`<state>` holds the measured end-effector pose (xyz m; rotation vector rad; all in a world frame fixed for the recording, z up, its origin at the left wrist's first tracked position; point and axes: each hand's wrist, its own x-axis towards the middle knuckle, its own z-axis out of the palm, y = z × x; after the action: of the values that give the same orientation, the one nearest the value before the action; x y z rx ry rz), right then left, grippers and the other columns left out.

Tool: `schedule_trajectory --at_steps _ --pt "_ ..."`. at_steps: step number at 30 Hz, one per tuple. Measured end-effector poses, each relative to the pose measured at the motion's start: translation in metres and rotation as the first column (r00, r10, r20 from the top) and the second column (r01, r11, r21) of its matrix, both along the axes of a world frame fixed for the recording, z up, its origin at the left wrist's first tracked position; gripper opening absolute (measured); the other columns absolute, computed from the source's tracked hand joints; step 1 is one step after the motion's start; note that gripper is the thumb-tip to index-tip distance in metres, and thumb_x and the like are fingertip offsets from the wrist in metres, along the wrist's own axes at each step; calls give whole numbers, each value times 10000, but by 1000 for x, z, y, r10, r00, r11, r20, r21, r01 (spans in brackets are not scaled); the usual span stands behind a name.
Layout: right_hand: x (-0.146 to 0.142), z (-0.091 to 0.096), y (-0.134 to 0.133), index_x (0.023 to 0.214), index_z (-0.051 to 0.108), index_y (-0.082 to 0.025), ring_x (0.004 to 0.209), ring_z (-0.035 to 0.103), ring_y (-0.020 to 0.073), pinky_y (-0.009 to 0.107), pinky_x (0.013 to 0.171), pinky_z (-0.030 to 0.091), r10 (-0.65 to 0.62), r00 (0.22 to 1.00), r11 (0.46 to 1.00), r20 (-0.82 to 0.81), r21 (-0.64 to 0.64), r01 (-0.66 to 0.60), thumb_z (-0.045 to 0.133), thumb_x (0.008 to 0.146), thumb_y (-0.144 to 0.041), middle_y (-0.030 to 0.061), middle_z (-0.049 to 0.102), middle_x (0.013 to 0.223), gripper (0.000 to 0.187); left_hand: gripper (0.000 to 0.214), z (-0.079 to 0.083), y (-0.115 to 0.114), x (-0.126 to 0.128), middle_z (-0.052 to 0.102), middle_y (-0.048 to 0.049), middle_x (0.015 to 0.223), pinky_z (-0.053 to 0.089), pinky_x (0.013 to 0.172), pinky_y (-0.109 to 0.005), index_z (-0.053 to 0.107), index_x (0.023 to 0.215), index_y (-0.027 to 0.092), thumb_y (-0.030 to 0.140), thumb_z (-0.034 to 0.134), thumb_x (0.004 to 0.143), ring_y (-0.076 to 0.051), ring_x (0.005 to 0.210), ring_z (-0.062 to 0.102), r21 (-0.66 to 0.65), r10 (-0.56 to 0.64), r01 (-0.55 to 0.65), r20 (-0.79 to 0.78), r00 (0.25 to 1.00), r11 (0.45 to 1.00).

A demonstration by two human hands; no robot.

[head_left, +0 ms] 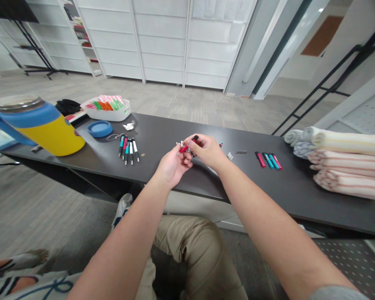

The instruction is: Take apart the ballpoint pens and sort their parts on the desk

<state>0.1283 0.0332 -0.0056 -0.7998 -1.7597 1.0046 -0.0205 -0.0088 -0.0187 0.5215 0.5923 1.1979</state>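
Observation:
Over the dark table, both hands meet at a red pen part with a black end (185,148). My left hand (172,166) is closed, pinching its lower end between thumb and fingers. From the other side my right hand (208,151) grips the part near its black end. Small pale pieces lie behind the hands, mostly hidden. To the left lies a row of several assembled pens (130,151) in teal, red, black and white. Right of my right hand are small silvery pieces (230,156), a cluster of thin springs (241,152) and several red and teal pen barrels (271,161).
A yellow and blue mug (54,129) stands at the left beside its blue lid (99,128). Behind the lid is a white basket (125,111) of colourful packets. Crumpled white paper (128,126) lies nearby. Rolled striped cloths (350,162) are stacked at the right end.

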Motion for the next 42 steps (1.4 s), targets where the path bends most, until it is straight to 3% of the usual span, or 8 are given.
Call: schedule_trajectory --at_steps 5,10,22,28,32,38,42 --pt "1 4 0 919 738 -200 761 653 158 267 662 513 -68 998 997 3 48 68 643 942 -608 33 722 855 420 232 1 0 -1 549 -2 645 414 530 -217 629 943 154 341 533 1040 -96 518 448 -28 5 -4 48 999 1000" --pt "0 4 -1 898 732 -184 711 624 145 263 641 497 -55 998 997 -28 45 57 666 923 -622 29 702 817 443 193 3 -2 -1 545 3 635 413 539 -222 615 944 149 267 499 1044 -93 508 432 -8 20 -20 38 999 1000" --pt "0 2 1 887 725 -191 592 538 111 244 557 437 -39 998 999 -52 4 39 666 922 -635 -2 645 730 449 180 5 -3 -1 552 9 628 433 560 -219 609 891 153 253 532 1020 -87 502 439 -4 30 -29 11 1000 1000" --pt "-1 2 0 824 657 -199 571 534 113 253 569 449 24 1000 999 -19 -34 -24 596 948 -680 -2 649 712 500 167 0 -4 2 562 0 675 436 561 -218 603 872 150 264 593 994 -82 523 450 60 29 -28 -12 1000 998" --pt "-1 -1 2 828 642 -204 605 554 124 267 614 467 32 999 999 -3 -13 -32 568 961 -686 -5 633 716 505 164 -1 -4 3 525 9 658 362 494 -197 589 870 151 250 573 999 -78 512 419 105 30 -26 -44 999 994" --pt "0 0 2 849 663 -200 608 518 119 273 606 444 5 999 999 40 45 -7 569 962 -683 -3 624 762 505 181 0 -5 2 352 88 571 185 403 -180 563 904 190 326 669 960 -58 433 238 125 31 -17 -111 993 992" --pt "-1 2 1 851 659 -201 606 527 123 275 597 447 -8 1000 1000 16 24 8 575 955 -689 1 637 770 506 230 -1 -5 7 356 86 586 183 398 -174 555 903 196 379 682 959 -58 443 245 168 74 -45 -170 983 985"
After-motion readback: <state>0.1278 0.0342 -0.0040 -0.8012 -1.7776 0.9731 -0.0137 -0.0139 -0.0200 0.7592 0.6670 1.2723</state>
